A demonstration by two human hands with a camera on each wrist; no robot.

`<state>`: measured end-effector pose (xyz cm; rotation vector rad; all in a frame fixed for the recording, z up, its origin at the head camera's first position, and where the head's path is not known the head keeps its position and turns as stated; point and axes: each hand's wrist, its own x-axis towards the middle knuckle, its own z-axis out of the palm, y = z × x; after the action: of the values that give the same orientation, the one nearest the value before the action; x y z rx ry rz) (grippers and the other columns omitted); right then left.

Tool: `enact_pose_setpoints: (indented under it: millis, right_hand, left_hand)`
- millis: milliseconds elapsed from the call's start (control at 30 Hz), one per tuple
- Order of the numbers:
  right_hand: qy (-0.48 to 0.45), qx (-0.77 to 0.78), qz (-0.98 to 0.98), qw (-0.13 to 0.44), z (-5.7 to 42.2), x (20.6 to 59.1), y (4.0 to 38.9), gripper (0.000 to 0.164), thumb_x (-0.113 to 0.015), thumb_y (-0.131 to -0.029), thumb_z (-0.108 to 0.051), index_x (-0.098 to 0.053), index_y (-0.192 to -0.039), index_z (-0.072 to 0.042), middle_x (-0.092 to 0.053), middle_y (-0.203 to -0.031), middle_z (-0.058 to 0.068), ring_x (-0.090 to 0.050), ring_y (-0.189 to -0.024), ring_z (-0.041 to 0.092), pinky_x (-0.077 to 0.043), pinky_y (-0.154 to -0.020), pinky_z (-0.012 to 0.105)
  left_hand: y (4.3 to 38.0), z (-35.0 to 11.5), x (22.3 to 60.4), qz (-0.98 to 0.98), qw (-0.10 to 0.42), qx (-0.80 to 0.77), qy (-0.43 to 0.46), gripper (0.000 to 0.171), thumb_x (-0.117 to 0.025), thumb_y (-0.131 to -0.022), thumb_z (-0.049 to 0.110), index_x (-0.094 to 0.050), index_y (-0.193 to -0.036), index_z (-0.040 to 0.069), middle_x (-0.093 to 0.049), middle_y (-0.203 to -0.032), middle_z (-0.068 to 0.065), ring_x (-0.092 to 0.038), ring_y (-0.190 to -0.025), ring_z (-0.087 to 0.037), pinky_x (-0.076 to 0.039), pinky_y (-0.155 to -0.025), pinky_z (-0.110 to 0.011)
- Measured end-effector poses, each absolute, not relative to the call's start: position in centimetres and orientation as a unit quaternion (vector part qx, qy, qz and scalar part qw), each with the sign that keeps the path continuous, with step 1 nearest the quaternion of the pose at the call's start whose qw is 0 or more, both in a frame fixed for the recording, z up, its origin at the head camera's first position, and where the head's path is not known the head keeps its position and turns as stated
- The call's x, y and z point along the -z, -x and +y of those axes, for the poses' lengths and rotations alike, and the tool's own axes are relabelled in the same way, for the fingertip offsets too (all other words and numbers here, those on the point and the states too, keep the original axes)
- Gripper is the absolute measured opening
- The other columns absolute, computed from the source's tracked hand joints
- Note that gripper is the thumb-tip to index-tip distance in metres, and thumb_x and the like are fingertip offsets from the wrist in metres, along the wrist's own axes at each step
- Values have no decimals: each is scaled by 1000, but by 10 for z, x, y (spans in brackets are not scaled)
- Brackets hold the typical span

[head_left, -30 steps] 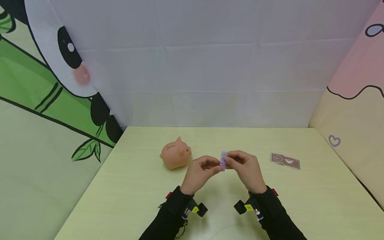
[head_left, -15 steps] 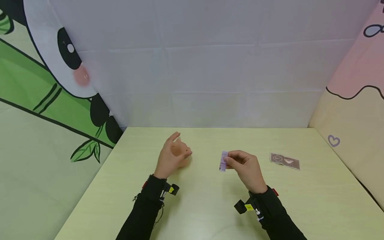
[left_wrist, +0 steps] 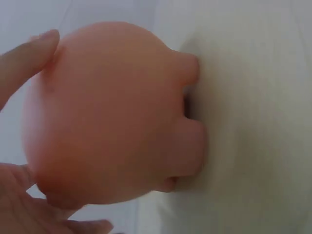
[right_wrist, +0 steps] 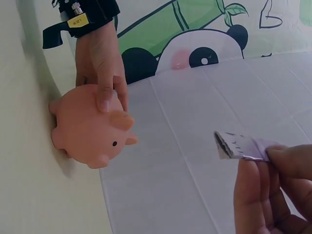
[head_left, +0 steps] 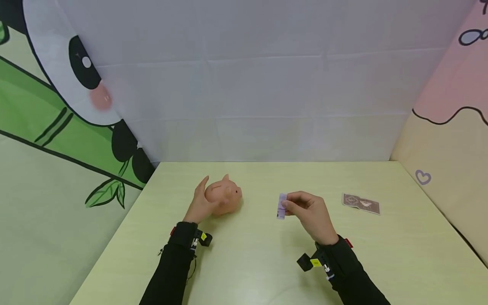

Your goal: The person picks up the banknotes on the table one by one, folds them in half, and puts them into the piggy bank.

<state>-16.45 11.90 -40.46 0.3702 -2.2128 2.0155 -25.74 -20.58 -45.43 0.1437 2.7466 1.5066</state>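
The orange-pink piggy bank (head_left: 228,198) stands on its feet on the table, its slot on top and its snout to the right. My left hand (head_left: 198,207) holds it from the rear left, thumb on the near side and fingers behind. In the left wrist view the piggy bank's round body (left_wrist: 107,112) sits between thumb and fingers. My right hand (head_left: 311,214) pinches a small purple banknote (head_left: 281,206), folded into a narrow strip, above the table. The right wrist view shows the folded layers at the free end of the strip (right_wrist: 239,146).
A brown banknote (head_left: 361,203) with a crease lies on the pale table (head_left: 259,262), to the right of my right hand. White cloth (head_left: 267,93) closes off the back. Cartoon-printed panels stand at left and right.
My left hand has let go of the folded banknote and moved left to the piggy bank, taking hold of its rear. The right hand keeps the banknote in almost the same place.
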Motion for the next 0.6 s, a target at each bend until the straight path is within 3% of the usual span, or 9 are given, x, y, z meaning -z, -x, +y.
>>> enact_pose_setpoints:
  millis: [133, 600]
  right_hand:
    - [-126, -665, -733, 61, 119, 405, 165, 19, -67, -92, -6, -68, -106, 7, -67, -96, 17, -68, -77, 12, -59, -73, 25]
    - [-135, -664, -733, 60, 121, 408, 165, 19, -68, -91, -8, -68, -104, 6, -67, -93, 9, -67, -77, 12, -59, -73, 26]
  left_hand:
    - [261, -209, 464, 868, 26, -494, -45, 102, -76, -84, 42, -11, -158, 16, -15, -163, -15, -26, -146, -37, -31, -114, -57]
    - [262, -209, 467, 860, 21, -508, -45, 98, -80, -80, 42, -22, -155, 18, -29, -158, -11, -39, -139, -34, -39, -110, -52]
